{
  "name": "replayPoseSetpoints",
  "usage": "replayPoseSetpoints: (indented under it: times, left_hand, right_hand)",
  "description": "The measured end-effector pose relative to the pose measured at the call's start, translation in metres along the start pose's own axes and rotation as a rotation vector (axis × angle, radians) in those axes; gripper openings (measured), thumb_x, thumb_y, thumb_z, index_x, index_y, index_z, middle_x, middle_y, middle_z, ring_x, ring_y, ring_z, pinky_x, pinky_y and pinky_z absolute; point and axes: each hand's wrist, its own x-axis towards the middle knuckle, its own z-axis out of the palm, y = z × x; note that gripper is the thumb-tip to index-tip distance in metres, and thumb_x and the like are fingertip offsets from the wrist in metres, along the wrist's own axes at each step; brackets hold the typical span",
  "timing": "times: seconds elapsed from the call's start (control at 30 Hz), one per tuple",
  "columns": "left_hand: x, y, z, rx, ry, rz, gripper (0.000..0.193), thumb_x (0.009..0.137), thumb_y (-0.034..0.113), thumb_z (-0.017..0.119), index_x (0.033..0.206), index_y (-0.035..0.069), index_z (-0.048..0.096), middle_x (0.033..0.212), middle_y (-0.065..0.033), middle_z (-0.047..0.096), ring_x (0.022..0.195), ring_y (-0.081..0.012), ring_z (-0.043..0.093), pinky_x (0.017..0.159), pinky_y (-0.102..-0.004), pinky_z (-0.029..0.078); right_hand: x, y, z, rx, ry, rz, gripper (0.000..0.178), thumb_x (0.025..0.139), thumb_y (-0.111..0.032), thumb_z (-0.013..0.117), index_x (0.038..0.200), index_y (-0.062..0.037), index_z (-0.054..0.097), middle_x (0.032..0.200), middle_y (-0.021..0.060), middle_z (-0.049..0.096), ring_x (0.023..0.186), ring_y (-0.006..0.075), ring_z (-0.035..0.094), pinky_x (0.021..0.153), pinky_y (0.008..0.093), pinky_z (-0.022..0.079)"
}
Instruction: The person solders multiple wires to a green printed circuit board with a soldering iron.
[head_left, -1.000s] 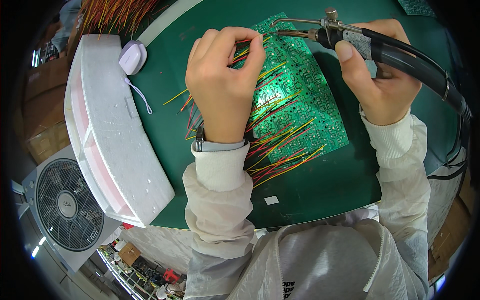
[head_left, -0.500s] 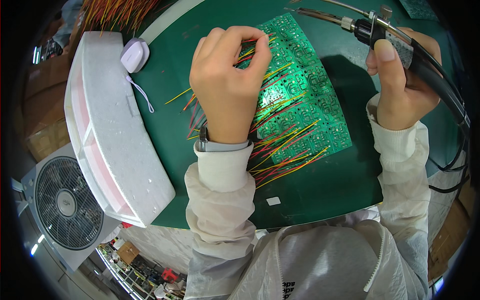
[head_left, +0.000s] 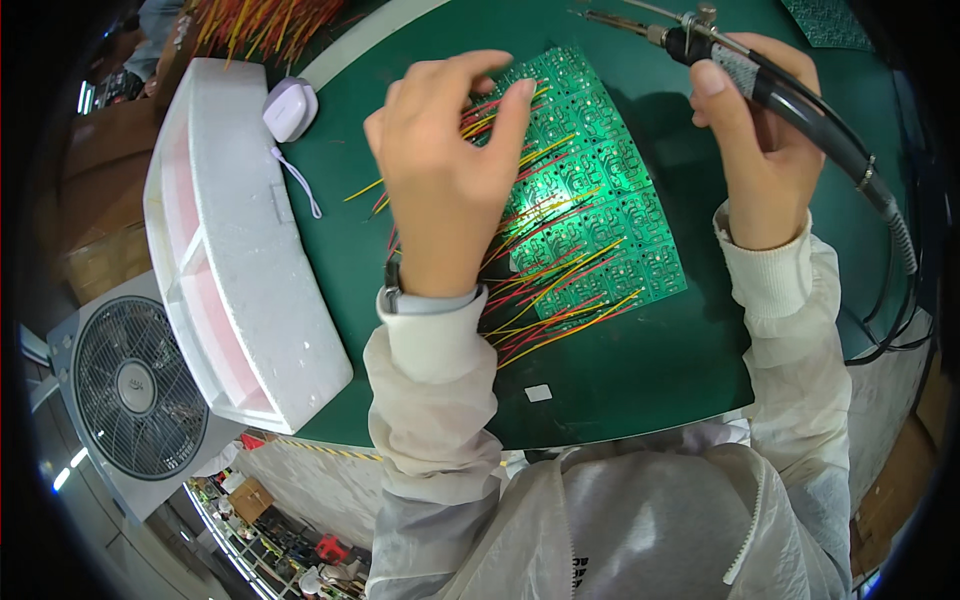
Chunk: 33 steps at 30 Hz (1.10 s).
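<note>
A panel of green circuit boards lies on the green table, with red and yellow wires attached in rows and trailing off to the left. Over the panel's upper left part is my left hand, thumb and forefinger apart, with nothing visible between them. Its palm and fingers hide some of the wires and the board's left edge. My right hand grips a soldering iron with a metal feed tube clamped along it. The iron's tip points left, above and beyond the panel's far edge, not touching it.
A white foam box with pink-lined compartments stands at the left. Near it lies a lilac case with a strap. More wires are heaped at the far left. A small white piece sits near the front edge. The iron's cable hangs at the right.
My left thumb and forefinger have parted from their pinch at the panel's upper wires. My right hand has shifted left with the soldering iron. The whole view has shifted slightly.
</note>
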Motion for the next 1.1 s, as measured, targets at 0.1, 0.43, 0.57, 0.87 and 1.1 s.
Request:
replayPoseSetpoints:
  times: [0.1,0.43,0.57,0.87,1.1]
  left_hand:
    - [0.019,0.013,-0.033,0.082,0.020,-0.067,0.022,0.073,0.021,0.065,0.090,0.006,0.061,0.078,-0.0049,0.058,0.072,-0.0174,0.054,0.069,-0.0313,0.041]
    - [0.128,-0.198,-0.249,0.716,-0.485,-0.553,0.020,0.076,0.013,0.055,0.092,0.003,0.061,0.073,-0.0082,0.062,0.062,-0.0116,0.056,0.057,-0.0246,0.044]
    - [0.083,-0.266,-0.220,0.626,-0.525,-0.504,0.023,0.074,0.015,0.057,0.091,0.002,0.062,0.077,-0.0090,0.063,0.061,-0.0137,0.058,0.056,-0.0251,0.045]
    - [0.086,-0.241,-0.208,0.562,-0.318,-0.691,0.019,0.072,0.015,0.060,0.084,0.001,0.065,0.071,-0.0075,0.063,0.065,-0.0111,0.057,0.062,-0.0227,0.045]
    - [0.082,-0.255,-0.217,0.029,-0.043,-0.940,0.019,0.074,0.008,0.063,0.088,-0.004,0.062,0.083,-0.0050,0.062,0.072,-0.0107,0.056,0.063,-0.0185,0.045]
  right_hand:
    - [-0.003,0.002,-0.004,-0.024,0.023,0.074,0.027,0.076,-0.006,0.063,0.098,-0.0003,0.049,0.075,0.0047,0.055,0.060,0.0074,0.049,0.054,0.0192,0.041]
    - [-0.006,-0.003,-0.002,0.003,0.032,0.046,0.027,0.075,-0.008,0.065,0.096,0.0000,0.050,0.081,0.0050,0.056,0.069,0.0096,0.054,0.063,0.0211,0.045]
    - [-0.007,0.002,-0.008,-0.042,0.043,0.065,0.028,0.074,-0.007,0.065,0.096,0.0003,0.050,0.086,0.0057,0.056,0.078,0.0120,0.056,0.072,0.0237,0.046]
    - [-0.005,0.005,-0.010,-0.041,0.032,0.047,0.028,0.074,-0.007,0.065,0.095,0.0009,0.050,0.086,0.0059,0.056,0.075,0.0116,0.056,0.069,0.0235,0.046]
    - [-0.005,0.004,-0.010,-0.020,0.033,0.057,0.028,0.073,-0.008,0.066,0.095,0.0012,0.051,0.084,0.0057,0.056,0.072,0.0109,0.055,0.068,0.0235,0.046]
